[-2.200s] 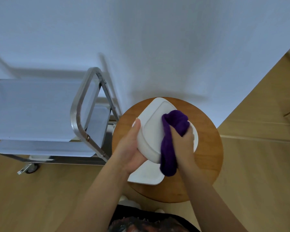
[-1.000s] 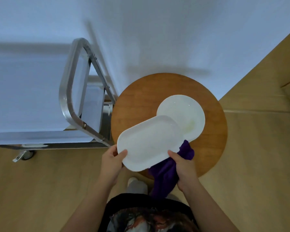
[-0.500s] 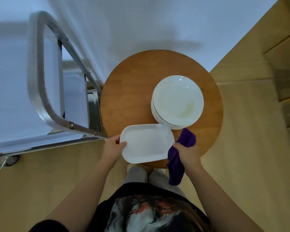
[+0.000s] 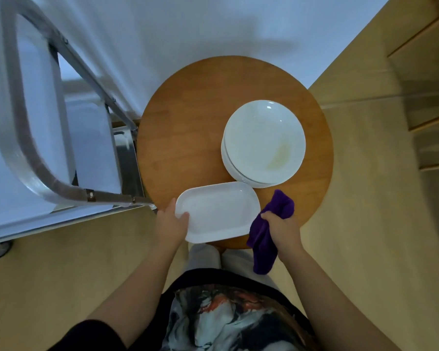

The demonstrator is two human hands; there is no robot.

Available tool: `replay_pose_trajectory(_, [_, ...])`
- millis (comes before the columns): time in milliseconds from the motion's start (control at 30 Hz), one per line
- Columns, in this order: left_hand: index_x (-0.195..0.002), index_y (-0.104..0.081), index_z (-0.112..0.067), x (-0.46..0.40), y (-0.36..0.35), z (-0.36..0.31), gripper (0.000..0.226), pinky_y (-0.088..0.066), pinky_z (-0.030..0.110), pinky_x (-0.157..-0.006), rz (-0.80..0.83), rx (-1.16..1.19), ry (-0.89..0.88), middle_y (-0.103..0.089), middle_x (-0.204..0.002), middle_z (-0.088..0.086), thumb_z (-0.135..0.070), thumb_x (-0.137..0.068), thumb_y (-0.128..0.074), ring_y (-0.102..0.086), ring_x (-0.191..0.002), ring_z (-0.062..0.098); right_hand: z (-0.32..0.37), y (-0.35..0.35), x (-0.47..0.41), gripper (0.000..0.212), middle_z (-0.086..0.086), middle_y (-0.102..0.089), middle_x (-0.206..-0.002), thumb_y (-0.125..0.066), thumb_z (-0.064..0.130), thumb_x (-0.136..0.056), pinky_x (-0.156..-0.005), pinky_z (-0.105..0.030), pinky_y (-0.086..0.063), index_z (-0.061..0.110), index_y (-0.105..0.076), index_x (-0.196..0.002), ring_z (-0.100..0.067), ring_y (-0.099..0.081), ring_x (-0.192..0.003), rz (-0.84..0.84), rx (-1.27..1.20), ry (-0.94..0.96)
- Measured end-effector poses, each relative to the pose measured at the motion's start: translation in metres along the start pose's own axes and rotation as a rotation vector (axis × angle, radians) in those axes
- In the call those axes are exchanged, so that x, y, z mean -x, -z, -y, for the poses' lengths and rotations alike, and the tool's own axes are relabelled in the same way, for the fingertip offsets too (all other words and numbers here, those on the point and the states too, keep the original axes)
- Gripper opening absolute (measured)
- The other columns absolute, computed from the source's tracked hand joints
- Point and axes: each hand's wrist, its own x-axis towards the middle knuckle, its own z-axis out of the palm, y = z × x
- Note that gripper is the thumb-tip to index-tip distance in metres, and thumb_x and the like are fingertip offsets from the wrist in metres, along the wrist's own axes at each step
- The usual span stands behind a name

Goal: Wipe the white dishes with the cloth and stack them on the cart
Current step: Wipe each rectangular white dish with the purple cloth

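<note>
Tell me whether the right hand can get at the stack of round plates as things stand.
Probably yes: the stack of round plates sits uncovered on the round wooden table just beyond the right hand, with nothing between. But that hand is gripping the purple cloth, so it isn't free.

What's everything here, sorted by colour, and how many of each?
White: 2 groups, a rectangular dish and a stack of round plates (exact number hidden)
Purple: 1 cloth
Wooden: 1 round table
Metal: 1 cart
Total: 5

Your white rectangular dish [image 4: 217,211] sits at the round wooden stool's [image 4: 188,133] near edge, stacked white round plates [image 4: 262,144] behind, steel cart [image 4: 36,173] left.
</note>
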Motion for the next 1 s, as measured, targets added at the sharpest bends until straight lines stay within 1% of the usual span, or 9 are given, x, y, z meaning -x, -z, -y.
replay_pose_trajectory(133, [-0.113, -0.057, -0.023, 0.001, -0.002, -0.004, 0.024, -0.05, 0.038, -0.077, 0.051, 0.423, 0.224, -0.063, -0.112, 0.003, -0.037, -0.094, -0.052, -0.06, -0.101, 0.024, 0.003, 0.004, -0.014, 0.014, -0.005, -0.062, -0.082, -0.066, 0.014, -0.078, -0.06, -0.031, -0.044, 0.018, -0.054, -0.084, -0.021, -0.058, -0.076, 0.15, 0.121, -0.087])
replay_pose_trajectory(200, [-0.123, -0.055, -0.024, -0.005, -0.004, -0.006, 0.037, -0.051, 0.039, -0.083, 0.099, 0.509, 0.297, -0.062, -0.115, 0.001, -0.046, -0.094, -0.047, -0.059, -0.104, 0.022, 0.005, 0.0, -0.021, 0.015, -0.004, -0.062, -0.082, -0.065, 0.011, -0.078, -0.059, -0.029, -0.044, 0.017, -0.055, -0.087, -0.021, -0.058, -0.077, 0.252, 0.155, -0.115])
replay_pose_trajectory(300, [-0.137, -0.045, -0.025, -0.01, -0.008, -0.005, 0.049, -0.048, 0.043, -0.094, 0.085, 0.56, 0.297, -0.056, -0.128, 0.003, -0.048, -0.094, -0.045, -0.056, -0.112, 0.023, 0.005, -0.008, -0.032, 0.027, -0.007, -0.062, -0.092, -0.065, 0.012, -0.075, -0.07, -0.034, -0.048, 0.015, -0.055, -0.1, -0.026, -0.059, -0.087, 0.347, 0.128, -0.172])
replay_pose_trajectory(433, [-0.126, -0.057, -0.024, -0.02, -0.012, 0.0, 0.048, -0.05, 0.043, -0.091, 0.11, 0.701, 0.351, -0.064, -0.12, 0.003, -0.055, -0.096, -0.037, -0.061, -0.106, 0.023, -0.005, -0.012, -0.044, 0.022, -0.006, -0.062, -0.089, -0.063, 0.012, -0.074, -0.07, -0.037, -0.048, 0.019, -0.055, -0.093, -0.025, -0.059, -0.084, 0.343, 0.024, -0.232])
replay_pose_trajectory(533, [-0.113, -0.06, -0.028, -0.025, -0.017, 0.005, 0.052, -0.049, 0.042, -0.092, 0.085, 0.71, 0.401, -0.065, -0.112, 0.0, -0.063, -0.095, -0.026, -0.062, -0.1, 0.021, -0.014, -0.014, -0.047, 0.021, -0.006, -0.063, -0.086, -0.062, 0.009, -0.073, -0.064, -0.032, -0.047, 0.016, -0.057, -0.092, -0.023, -0.059, -0.08, 0.389, 0.04, -0.202])
replay_pose_trajectory(633, [-0.114, -0.059, -0.029, -0.023, -0.017, 0.009, 0.055, -0.048, 0.044, -0.094, 0.08, 0.726, 0.425, -0.065, -0.113, 0.0, -0.066, -0.093, -0.024, -0.062, -0.101, 0.022, -0.013, -0.017, -0.048, 0.02, -0.005, -0.062, -0.086, -0.061, 0.008, -0.075, -0.063, -0.032, -0.046, 0.017, -0.055, -0.092, -0.022, -0.059, -0.08, 0.399, 0.066, -0.172])
replay_pose_trajectory(767, [-0.117, -0.059, -0.031, -0.014, -0.007, 0.024, 0.055, -0.051, 0.034, -0.076, 0.014, 0.857, 0.476, -0.066, -0.112, -0.002, -0.068, -0.092, -0.026, -0.063, -0.1, 0.019, 0.0, -0.037, -0.044, 0.022, -0.002, -0.061, -0.086, -0.061, 0.008, -0.078, -0.052, -0.025, -0.049, 0.021, -0.053, -0.093, -0.019, -0.059, -0.079, 0.503, 0.142, -0.113])
replay_pose_trajectory(867, [-0.105, -0.062, -0.034, -0.008, 0.004, 0.036, 0.05, -0.051, 0.03, -0.069, -0.08, 0.963, 0.476, -0.068, -0.107, -0.005, -0.064, -0.095, -0.024, -0.065, -0.098, 0.018, 0.017, -0.066, -0.043, 0.013, -0.002, -0.063, -0.079, -0.061, 0.006, -0.079, -0.06, -0.026, -0.052, 0.017, -0.058, -0.086, -0.016, -0.061, -0.074, 0.571, 0.224, -0.021])
replay_pose_trajectory(1000, [-0.116, -0.06, -0.031, -0.002, 0.009, 0.04, 0.053, -0.057, 0.031, -0.067, -0.124, 1.155, 0.445, -0.07, -0.105, -0.005, -0.062, -0.096, -0.021, -0.069, -0.094, 0.017, 0.051, -0.11, -0.045, 0.005, -0.004, -0.062, -0.075, -0.063, 0.015, -0.075, -0.067, -0.032, -0.048, 0.013, -0.061, -0.08, -0.019, -0.06, -0.072, 0.606, 0.449, 0.068])
